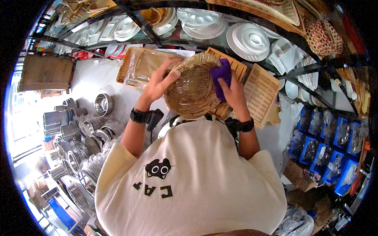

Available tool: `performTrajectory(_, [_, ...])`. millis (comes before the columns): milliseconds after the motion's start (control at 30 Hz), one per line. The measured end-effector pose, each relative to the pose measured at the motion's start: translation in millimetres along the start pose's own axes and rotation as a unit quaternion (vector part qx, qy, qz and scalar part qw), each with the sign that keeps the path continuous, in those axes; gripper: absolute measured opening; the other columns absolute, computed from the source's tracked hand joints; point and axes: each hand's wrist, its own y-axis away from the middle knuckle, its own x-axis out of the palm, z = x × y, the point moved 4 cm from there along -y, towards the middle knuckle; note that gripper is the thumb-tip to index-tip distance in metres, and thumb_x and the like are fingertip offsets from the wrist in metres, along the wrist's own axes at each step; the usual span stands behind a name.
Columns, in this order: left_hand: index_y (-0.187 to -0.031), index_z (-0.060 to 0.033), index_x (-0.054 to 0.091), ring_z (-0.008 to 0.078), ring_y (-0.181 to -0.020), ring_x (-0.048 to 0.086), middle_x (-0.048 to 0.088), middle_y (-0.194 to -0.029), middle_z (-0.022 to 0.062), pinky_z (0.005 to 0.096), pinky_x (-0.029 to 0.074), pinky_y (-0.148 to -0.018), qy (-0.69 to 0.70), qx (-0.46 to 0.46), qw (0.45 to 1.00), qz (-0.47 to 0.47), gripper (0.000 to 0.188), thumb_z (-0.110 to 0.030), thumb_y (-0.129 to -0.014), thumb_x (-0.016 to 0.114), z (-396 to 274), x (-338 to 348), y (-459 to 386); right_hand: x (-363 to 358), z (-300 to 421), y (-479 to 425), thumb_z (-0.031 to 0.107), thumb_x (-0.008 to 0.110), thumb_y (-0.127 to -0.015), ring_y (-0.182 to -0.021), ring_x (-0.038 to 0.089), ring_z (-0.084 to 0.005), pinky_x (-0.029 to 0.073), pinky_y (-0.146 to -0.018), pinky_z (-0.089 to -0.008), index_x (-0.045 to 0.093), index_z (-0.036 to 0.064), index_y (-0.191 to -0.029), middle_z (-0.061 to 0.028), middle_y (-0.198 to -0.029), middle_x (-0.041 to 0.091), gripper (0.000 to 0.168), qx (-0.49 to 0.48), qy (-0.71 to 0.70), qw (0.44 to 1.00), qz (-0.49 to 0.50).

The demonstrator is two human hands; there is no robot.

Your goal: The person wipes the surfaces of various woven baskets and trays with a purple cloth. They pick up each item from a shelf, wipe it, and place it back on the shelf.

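Note:
A round woven wicker basket is held tilted between both hands, its opening facing the camera. My left hand grips the basket's thick braided rim at its left side, thumb on the rim and fingers behind it. With my right hand I press a purple cloth over the rim at the right side. Behind the basket lies a slatted wooden tray. A second slatted tray rests to the right, and a wicker-edged tray in clear plastic wrap to the left.
Beyond the trays, a metal-framed shelf holds stacked white plates. Steel pots and pans crowd the left side, with a steel bowl near them. Blue bins of wrapped utensils and a cardboard box are at the right.

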Motion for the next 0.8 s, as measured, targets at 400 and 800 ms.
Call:
performTrajectory(400, [-0.131, -0.0040, 0.039, 0.0165, -0.076, 0.064, 0.064, -0.090, 0.0102, 0.0315, 0.053, -0.066, 0.009, -0.243, 0.954, 0.174, 0.054, -0.027, -0.090, 0.064, 156.4, 88.1, -22.3, 0.5, -147.4, 33.3, 0.043, 0.048, -0.094, -0.094, 0.060, -0.0458, 0.048, -0.079, -0.0523, 0.039, -0.005, -0.133, -0.0335, -0.105, 0.060, 0.063, 0.158, 0.208, 0.965, -0.030])
performTrajectory(800, [-0.120, -0.0041, 0.052, 0.0156, -0.055, 0.063, 0.061, -0.068, 0.0075, 0.0297, 0.052, -0.044, -0.121, -0.087, 0.986, 0.078, 0.037, -0.016, -0.087, 0.064, 224.3, 105.8, -32.0, 29.7, -193.8, 41.6, 0.067, 0.038, -0.089, -0.132, 0.035, -0.0428, 0.028, -0.109, -0.0446, 0.030, -0.007, -0.141, -0.0310, -0.141, 0.035, 0.090, 0.303, 0.039, 0.952, -0.031])
